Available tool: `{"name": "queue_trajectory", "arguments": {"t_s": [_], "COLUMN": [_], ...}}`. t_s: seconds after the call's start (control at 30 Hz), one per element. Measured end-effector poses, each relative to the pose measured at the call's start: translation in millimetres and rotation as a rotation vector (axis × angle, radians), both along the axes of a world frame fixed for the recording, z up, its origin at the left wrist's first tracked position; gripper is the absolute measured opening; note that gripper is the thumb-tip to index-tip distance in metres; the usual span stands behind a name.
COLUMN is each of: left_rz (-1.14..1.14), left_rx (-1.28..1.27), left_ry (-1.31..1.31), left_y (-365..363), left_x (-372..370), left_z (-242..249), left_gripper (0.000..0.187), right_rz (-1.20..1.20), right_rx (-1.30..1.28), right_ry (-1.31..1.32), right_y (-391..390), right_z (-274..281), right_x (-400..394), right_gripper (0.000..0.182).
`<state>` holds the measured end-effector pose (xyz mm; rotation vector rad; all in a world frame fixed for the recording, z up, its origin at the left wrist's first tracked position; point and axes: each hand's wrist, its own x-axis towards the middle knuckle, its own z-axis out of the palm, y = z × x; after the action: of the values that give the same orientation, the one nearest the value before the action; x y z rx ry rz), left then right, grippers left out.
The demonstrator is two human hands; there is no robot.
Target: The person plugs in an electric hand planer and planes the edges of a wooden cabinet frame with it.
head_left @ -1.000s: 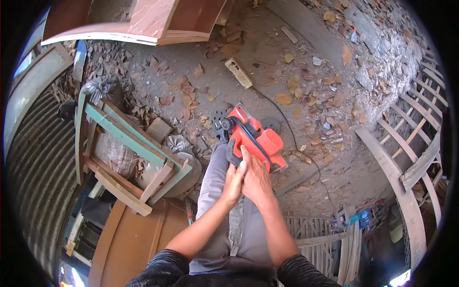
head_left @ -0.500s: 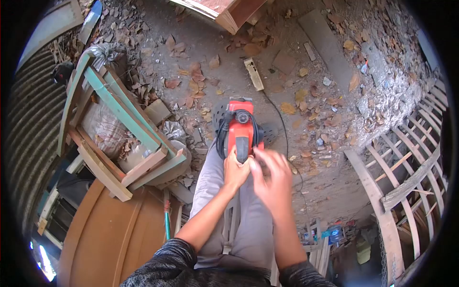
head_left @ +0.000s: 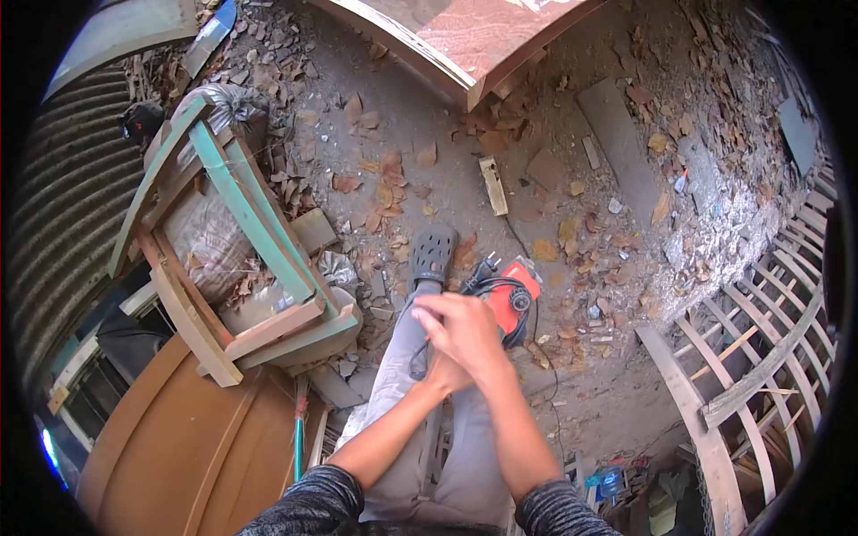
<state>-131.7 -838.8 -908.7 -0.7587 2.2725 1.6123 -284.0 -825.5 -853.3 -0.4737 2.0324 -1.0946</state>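
A red electric planer point(head_left: 514, 293) is turned toward the right above my lap, its black power cord point(head_left: 483, 286) bundled around its body and the plug point(head_left: 491, 260) sticking out on top. My left hand point(head_left: 450, 372) is closed at the planer's rear handle, largely covered by my other hand. Crossing over it, my right hand point(head_left: 466, 327) has curled fingers pointing left. A loop of cord hangs just below those fingers, and the hand seems closed on it, though the exact grip is hidden.
A wooden frame with green bars point(head_left: 250, 214) leans around sacks at left. Brown panels point(head_left: 192, 429) lie at lower left, and slatted wooden pieces point(head_left: 715, 402) stand at right. A reddish board point(head_left: 483, 45) is ahead. A wood block point(head_left: 492, 186) with a cord lies among dry leaves.
The planer has swung rightward and tilted. My right hand has moved left across my left hand. My view has shifted, bringing more of the reddish board into sight and uncovering my left shoe.
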Motion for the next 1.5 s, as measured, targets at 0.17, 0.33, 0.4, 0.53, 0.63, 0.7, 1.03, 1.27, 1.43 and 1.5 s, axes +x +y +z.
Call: {"name": "queue_trajectory", "arguments": {"t_s": [0.17, 0.33, 0.4, 0.53, 0.63, 0.7, 1.03, 1.27, 1.43, 1.5], "left_rz": [0.336, 1.208, 1.352, 1.504, 1.589, 1.618, 0.473, -0.103, 0.79, 1.187], "left_rx": [0.501, 1.107, 1.342, 1.413, 1.33, 1.248, 0.466, 0.812, 1.255, 1.278], "left_ry": [-0.202, -0.046, 0.035, 0.035, 0.012, 0.009, -0.493, -0.442, -0.196, 0.043], "left_y": [-4.6, -20.8, -44.7, -68.0, -70.3, -70.2, -70.9, -104.4, -84.9, -82.6], "left_x": [-3.1, -70.7, -85.5, -92.5, -88.5, -83.9, -43.1, -29.7, 13.0, -9.9], "left_z": [20.5, 53.5, 46.5, 42.9, 44.1, 42.2, 51.6, 103.2, 122.9, 119.3], "left_gripper": [0.036, 0.028, 0.023, 0.013, 0.011, 0.009, 0.032, 0.039, 0.05, 0.045], "right_rz": [-0.897, -1.132, -1.047, -0.857, -0.834, -0.696, -0.726, -0.325, -0.099, -0.096], "right_rx": [0.064, 0.087, -0.102, -0.328, -0.35, -0.233, 0.216, 0.385, 0.424, 0.367], "right_ry": [0.112, -0.262, -0.362, -0.534, -0.396, -0.263, 0.259, -0.121, 0.103, 0.062], "right_y": [107.5, 178.9, 166.5, 154.0, 107.2, 100.5, 142.5, 162.4, 211.2, 214.9], "right_z": [28.4, -17.2, -35.7, -87.2, -83.9, -62.5, 26.8, -132.2, -144.6, -113.5], "right_x": [22.0, 67.8, 84.2, 131.9, 135.1, 123.7, 46.6, -43.1, 44.7, 56.1], "right_gripper": [0.018, 0.043, 0.053, 0.068, 0.067, 0.064, 0.025, 0.032, 0.022, 0.017]}}
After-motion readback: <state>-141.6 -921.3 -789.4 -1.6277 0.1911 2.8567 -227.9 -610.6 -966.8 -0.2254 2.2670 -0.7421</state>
